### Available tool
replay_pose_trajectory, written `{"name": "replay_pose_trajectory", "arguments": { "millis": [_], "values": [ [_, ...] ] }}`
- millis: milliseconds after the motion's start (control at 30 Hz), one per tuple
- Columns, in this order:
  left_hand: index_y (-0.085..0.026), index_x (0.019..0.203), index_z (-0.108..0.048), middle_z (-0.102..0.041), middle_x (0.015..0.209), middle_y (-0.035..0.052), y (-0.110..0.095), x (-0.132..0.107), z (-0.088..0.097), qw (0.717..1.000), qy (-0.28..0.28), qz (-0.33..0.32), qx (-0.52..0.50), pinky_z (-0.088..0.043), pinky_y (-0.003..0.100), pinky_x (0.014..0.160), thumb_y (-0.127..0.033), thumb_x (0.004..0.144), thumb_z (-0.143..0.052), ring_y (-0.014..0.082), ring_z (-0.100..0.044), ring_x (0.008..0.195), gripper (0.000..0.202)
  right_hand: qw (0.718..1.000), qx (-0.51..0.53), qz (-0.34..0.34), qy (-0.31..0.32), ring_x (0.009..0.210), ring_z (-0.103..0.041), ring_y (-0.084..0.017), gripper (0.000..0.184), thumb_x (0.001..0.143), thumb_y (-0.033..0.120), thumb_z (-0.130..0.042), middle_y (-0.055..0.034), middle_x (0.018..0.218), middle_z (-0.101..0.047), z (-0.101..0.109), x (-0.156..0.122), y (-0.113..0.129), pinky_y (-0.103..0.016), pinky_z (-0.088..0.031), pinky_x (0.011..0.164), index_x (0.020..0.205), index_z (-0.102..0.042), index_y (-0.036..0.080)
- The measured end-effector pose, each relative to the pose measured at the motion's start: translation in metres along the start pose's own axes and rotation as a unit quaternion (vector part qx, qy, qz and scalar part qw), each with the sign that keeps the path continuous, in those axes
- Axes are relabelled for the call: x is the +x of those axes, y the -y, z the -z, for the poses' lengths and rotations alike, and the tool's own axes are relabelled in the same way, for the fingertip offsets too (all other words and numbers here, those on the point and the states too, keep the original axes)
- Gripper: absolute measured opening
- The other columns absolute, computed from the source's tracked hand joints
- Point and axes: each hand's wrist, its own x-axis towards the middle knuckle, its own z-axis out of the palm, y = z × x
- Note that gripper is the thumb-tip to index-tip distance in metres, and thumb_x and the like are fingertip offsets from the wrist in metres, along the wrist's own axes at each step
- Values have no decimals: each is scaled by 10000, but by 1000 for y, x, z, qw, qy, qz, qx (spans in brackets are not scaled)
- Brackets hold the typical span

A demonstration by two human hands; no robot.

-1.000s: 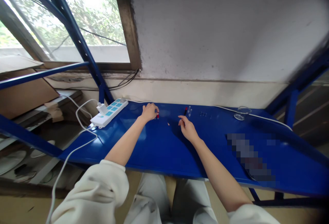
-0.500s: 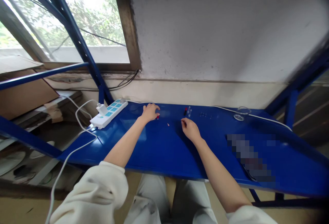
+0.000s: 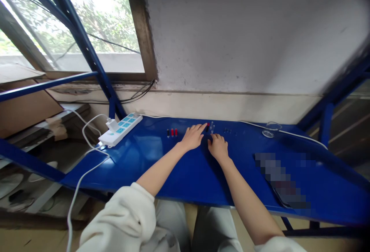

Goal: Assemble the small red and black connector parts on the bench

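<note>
Three small capped tubes [image 3: 172,132], one black-topped and two red-topped, sit in a row on the blue table [image 3: 162,175]; any markings on them are too small to read. Lettering on the white power strip [image 3: 108,139] cannot be made out either, and pixelation hides most of a dark flat object [image 3: 281,198]. The left hand [image 3: 192,137] stretches its fingers out, thumb apart, with the fingertips at a red piece [image 3: 208,124]; contact is unclear. Clear tubes [image 3: 212,127] lie just right of those fingertips. The right hand [image 3: 219,147] has bent fingers just below the clear tubes; whether they pinch anything cannot be told.
</note>
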Motion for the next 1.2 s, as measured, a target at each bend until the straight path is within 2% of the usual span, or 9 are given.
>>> {"name": "replay_pose_trajectory", "arguments": {
  "millis": [100,200,333,500,600,733,833,967,1200],
  "values": [
    [-279,1386,-117,-350,1347,83,-7,8,-26,999,21,30,16,-333,409,880,-188,842,-330,251,-378,1140,591,1000,7,-4,16,1147,-387,-274,425,836,263,-375,-153,1258,-459,-3,1,-2,-421,-329,873,1232,-460,134],
    [-270,1390,-91,-341,1348,96,-10,19,-42,997,11,62,33,-328,415,879,-162,811,-373,259,-367,1144,653,999,8,-12,31,1190,-345,-269,448,834,266,-371,-148,1294,-430,-5,3,-3,-446,-289,921,1257,-436,134],
    [-231,1342,-272,-401,1296,111,-9,31,-50,995,10,69,65,-325,424,869,-173,793,-434,270,-387,1117,575,999,1,-23,43,1232,-294,-269,468,841,285,-355,-138,1329,-394,-9,4,-4,-482,-246,956,1281,-407,136],
    [-177,1059,-544,-574,1020,94,-9,37,-48,995,-40,67,63,-343,379,835,-175,848,-387,229,-490,974,263,997,-8,-33,62,1274,-222,-270,486,865,339,-308,-129,1374,-332,-15,7,-3,-525,-186,981,1306,-376,148],
    [-166,906,-581,-604,920,74,-6,33,-44,995,-68,70,29,-374,349,799,-170,836,-425,208,-529,894,171,997,-11,-34,65,1287,-195,-263,498,877,369,-269,-120,1387,-314,-18,9,-3,-537,-151,992,1319,-359,157],
    [-176,865,-585,-617,852,41,-2,19,-32,986,-126,77,-73,-420,283,737,-179,800,-496,164,-553,817,110,997,-14,-39,65,1297,-173,-254,512,886,405,-225,-104,1397,-299,-23,12,-4,-551,-120,998,1328,-345,177],
    [-173,851,-588,-623,816,22,1,3,-19,967,-168,93,-165,-443,249,688,-188,776,-527,124,-556,715,98,996,-16,-38,75,1303,-156,-250,524,889,426,-190,-94,1406,-283,-27,15,-4,-564,-97,998,1336,-331,191],
    [-174,836,-605,-633,794,21,4,-17,-8,941,-195,117,-251,-456,240,659,-215,756,-547,106,-558,655,107,996,-17,-35,75,1305,-149,-247,535,890,433,-165,-94,1413,-267,-30,17,-6,-575,-83,996,1348,-308,196],
    [-156,793,-622,-631,742,36,12,-39,-19,882,-228,205,-358,-457,246,632,-271,720,-579,109,-550,615,143,995,-6,-35,91,1305,-157,-257,555,885,450,-160,-96,1415,-260,-31,21,-8,-587,-90,993,1355,-296,189]
  ]
}}
